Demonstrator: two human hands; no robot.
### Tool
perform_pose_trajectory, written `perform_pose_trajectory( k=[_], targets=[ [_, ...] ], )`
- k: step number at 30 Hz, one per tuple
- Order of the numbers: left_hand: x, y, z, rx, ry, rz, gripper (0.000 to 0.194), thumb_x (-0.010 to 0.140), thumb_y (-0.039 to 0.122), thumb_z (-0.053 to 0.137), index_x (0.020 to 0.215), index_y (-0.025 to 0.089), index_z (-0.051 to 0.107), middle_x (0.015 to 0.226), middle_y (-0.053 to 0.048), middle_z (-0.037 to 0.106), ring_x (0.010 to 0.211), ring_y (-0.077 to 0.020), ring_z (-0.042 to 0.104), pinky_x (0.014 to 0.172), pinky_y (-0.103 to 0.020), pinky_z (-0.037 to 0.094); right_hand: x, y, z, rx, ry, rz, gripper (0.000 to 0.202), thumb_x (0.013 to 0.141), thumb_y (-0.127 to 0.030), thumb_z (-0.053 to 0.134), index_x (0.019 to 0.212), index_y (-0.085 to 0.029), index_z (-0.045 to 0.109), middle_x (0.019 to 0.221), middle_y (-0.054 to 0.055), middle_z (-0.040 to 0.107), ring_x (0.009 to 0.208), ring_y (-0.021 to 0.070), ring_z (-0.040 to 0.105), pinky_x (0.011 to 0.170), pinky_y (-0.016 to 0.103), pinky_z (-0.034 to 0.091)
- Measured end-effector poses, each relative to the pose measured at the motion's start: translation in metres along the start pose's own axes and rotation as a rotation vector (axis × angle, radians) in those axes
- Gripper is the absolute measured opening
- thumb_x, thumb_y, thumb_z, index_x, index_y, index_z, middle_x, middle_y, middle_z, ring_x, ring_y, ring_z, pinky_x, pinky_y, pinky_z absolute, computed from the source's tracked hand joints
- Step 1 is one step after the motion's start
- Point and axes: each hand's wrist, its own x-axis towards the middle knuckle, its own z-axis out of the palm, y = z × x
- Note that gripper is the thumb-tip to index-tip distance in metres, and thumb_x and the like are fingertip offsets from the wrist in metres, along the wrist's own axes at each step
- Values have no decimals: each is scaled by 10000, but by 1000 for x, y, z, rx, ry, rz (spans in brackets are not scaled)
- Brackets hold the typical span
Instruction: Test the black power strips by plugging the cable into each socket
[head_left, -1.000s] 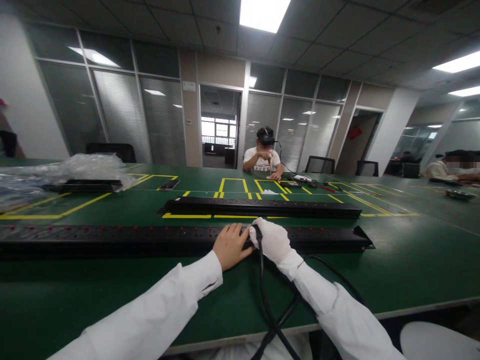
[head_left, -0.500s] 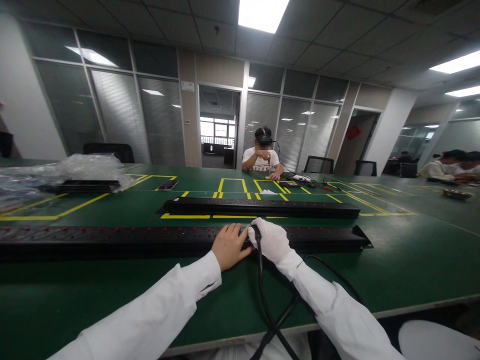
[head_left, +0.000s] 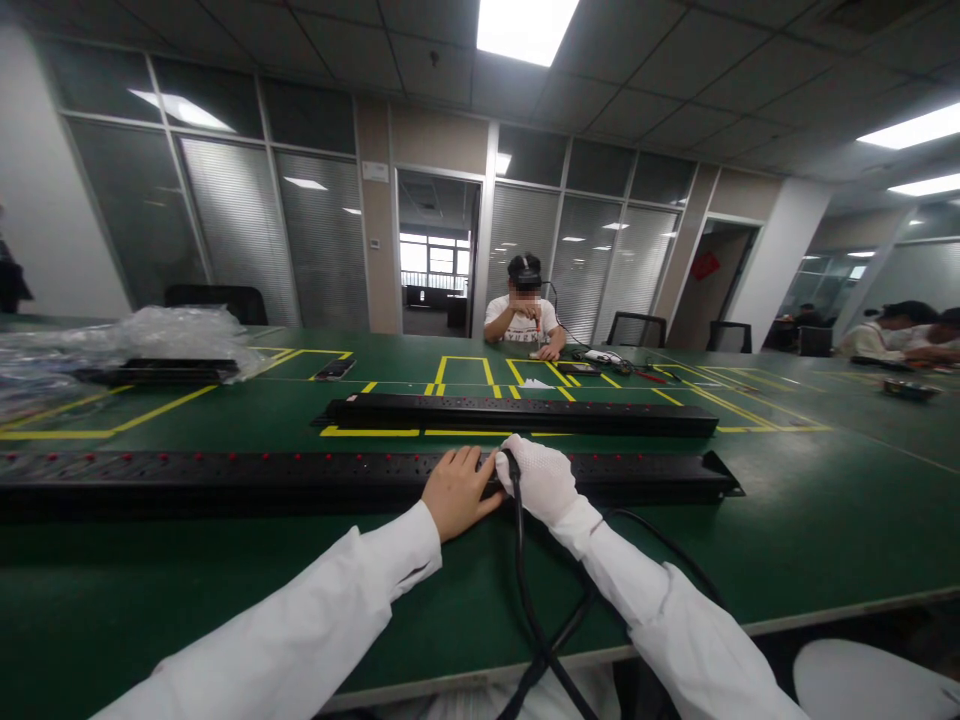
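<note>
A long black power strip [head_left: 225,480] with a row of sockets and red buttons lies across the green table. My bare left hand [head_left: 459,492] rests on the strip with its fingers spread. Right beside it my right hand [head_left: 538,480], in a white glove, is closed on the plug end of a thick black cable [head_left: 525,590], down against the strip's top. The hand hides the plug's tip. From there the cable runs down over the table's near edge, and a second stretch curves out under my right sleeve.
A second black power strip [head_left: 525,414] lies parallel behind. Clear plastic wrap [head_left: 172,335] is at the left, with a phone [head_left: 335,368] nearby. Across the table [head_left: 795,530] sits a person [head_left: 523,310] among cables; more people are at the far right.
</note>
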Motion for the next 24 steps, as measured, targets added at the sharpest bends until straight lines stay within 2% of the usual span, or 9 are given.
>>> perform_pose_trajectory(
  k=[8, 24],
  targets=[
    [1, 1, -3, 4, -6, -8, 468, 796, 487, 419, 1136, 170, 475, 1035, -129, 554, 998, -277, 486, 801, -400, 377, 8, 1, -4, 12, -50, 45, 280, 865, -385, 332, 861, -217, 555, 677, 5, 624, 589, 110, 538, 541, 209, 274],
    [1, 2, -2, 16, -19, -6, 452, 787, 471, 444, 1127, 175, 477, 1062, -128, 542, 1016, -278, 479, 808, -400, 376, 0, 4, 0, 82, 11, 10, 294, 869, -378, 341, 922, -214, 579, 823, 18, 637, 718, 99, 561, 641, 187, 325]
  ],
)
